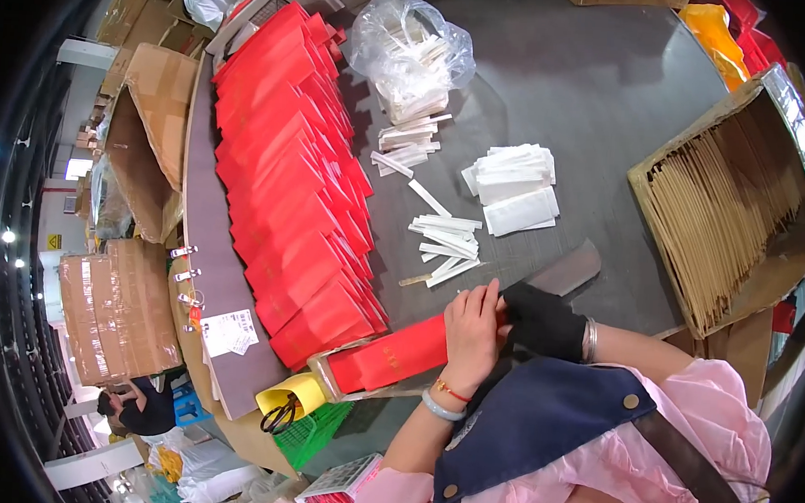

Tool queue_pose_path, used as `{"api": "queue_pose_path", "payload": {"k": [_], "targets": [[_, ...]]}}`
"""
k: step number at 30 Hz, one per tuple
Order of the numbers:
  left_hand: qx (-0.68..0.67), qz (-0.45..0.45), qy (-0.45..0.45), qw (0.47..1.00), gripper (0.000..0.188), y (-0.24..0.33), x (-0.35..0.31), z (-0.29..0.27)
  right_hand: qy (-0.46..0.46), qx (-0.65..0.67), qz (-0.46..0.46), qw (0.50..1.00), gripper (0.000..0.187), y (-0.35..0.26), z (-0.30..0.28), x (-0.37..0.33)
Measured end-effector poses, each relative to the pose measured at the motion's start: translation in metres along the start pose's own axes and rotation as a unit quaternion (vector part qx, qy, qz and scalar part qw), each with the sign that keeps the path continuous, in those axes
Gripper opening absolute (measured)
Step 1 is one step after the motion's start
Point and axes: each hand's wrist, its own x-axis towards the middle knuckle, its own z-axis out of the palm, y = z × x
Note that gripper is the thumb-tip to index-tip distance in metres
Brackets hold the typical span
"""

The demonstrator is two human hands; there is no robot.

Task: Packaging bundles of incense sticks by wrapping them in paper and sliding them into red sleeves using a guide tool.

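My left hand (471,329) lies across the right end of a long red paper packet (396,351), its fingers stretched out and close together. The packet rests in a shallow tray (326,381) at the table's near edge. Touching the left fingers is my right hand (546,322), in a black fingerless glove. Its fingers curl inward, and what they hold, if anything, is hidden. Beyond the glove a see-through plastic strip (575,268) sticks out over the dark tabletop. Just past my hands lies a loose heap of narrow white paper strips (449,236).
Overlapping red packets (295,199) fill the table's left side. A clear plastic bag (410,45) of white strips and a stack of white packets (517,189) lie farther back. On the right stands a carton (738,198) of brown sheets. Scissors (279,415) hang by a yellow holder (294,394).
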Motion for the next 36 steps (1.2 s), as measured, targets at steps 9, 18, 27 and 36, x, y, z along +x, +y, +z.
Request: {"api": "queue_pose_path", "payload": {"k": [9,18,27,36], "targets": [[0.038,0.081,-0.132,0.987,0.028,-0.027,0.02,-0.09,0.042,-0.42,-0.131,0.897,0.064,-0.019,-0.067,-0.013],[0.07,-0.235,0.053,0.968,0.085,-0.033,-0.035,-0.006,0.086,-0.474,-0.053,0.875,0.066,-0.047,-0.066,-0.021],[-0.047,-0.27,0.091,0.958,0.087,-0.043,-0.042,0.005,-0.025,-0.463,-0.065,0.884,0.066,-0.036,-0.05,-0.009],[-0.004,-0.262,0.057,0.963,0.092,-0.033,-0.037,-0.004,0.084,-0.433,-0.088,0.893,0.057,-0.028,-0.039,-0.01]]}}
